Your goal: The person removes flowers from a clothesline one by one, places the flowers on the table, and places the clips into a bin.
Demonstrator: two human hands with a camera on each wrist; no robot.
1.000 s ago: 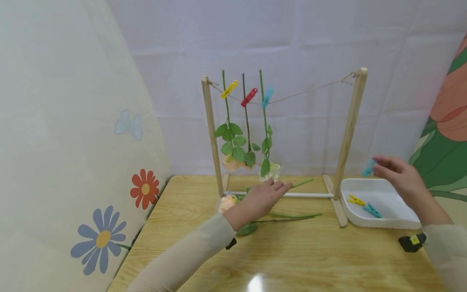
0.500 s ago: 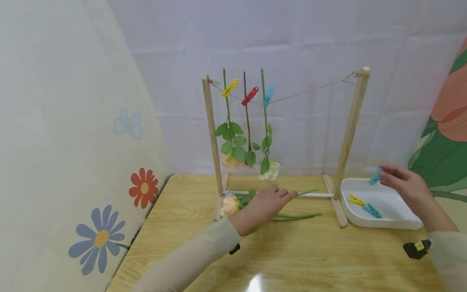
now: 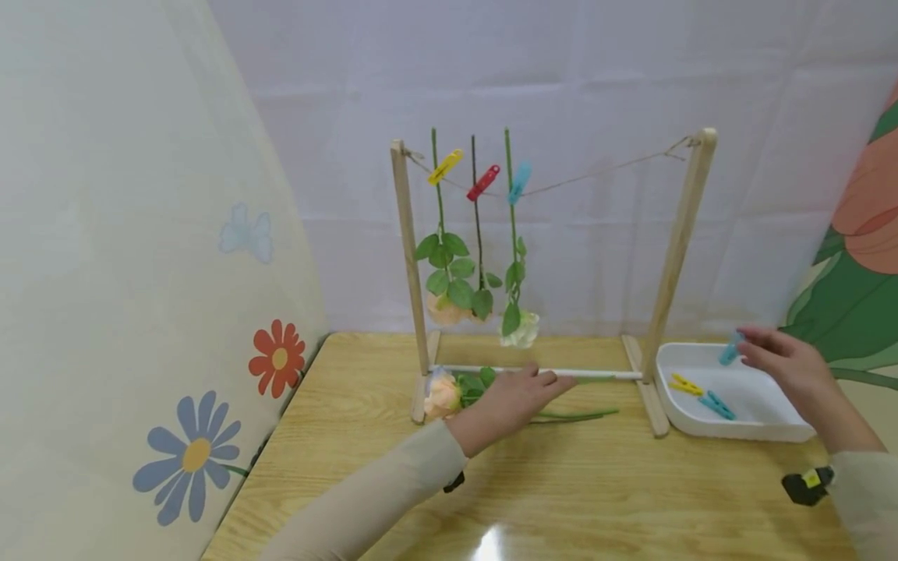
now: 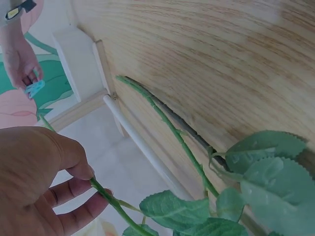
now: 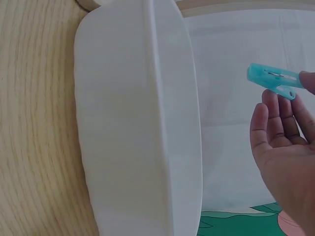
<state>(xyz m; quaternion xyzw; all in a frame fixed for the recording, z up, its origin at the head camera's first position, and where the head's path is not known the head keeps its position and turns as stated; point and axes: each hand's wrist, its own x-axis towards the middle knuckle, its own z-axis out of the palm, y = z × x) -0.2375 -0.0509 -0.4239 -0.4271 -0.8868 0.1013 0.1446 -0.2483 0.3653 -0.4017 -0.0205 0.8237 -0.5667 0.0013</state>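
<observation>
My left hand (image 3: 510, 403) pinches the green stem (image 4: 102, 191) of a flower between thumb and fingers, just above the table. A peach bloom (image 3: 442, 394) lies to the left of that hand. Two more stems (image 4: 173, 129) with leaves rest on the wood under it. My right hand (image 3: 791, 372) holds a light blue clothespin (image 5: 273, 76) by its handle ends, over the white tray (image 5: 123, 123). From the twine, three flowers hang head down under a yellow clothespin (image 3: 445, 167), a red clothespin (image 3: 483, 183) and a blue clothespin (image 3: 520, 183).
A wooden frame with a right post (image 3: 677, 249) and left post (image 3: 409, 257) carries the twine (image 3: 596, 171). A white rod (image 3: 596, 375) joins its feet low down. Inside the tray lie a yellow clothespin (image 3: 686, 384) and another blue clothespin (image 3: 716, 405).
My right hand, with the blue clothespin, has moved down and a little to the right over the tray. My left hand has shifted slightly to the right with the stem.
</observation>
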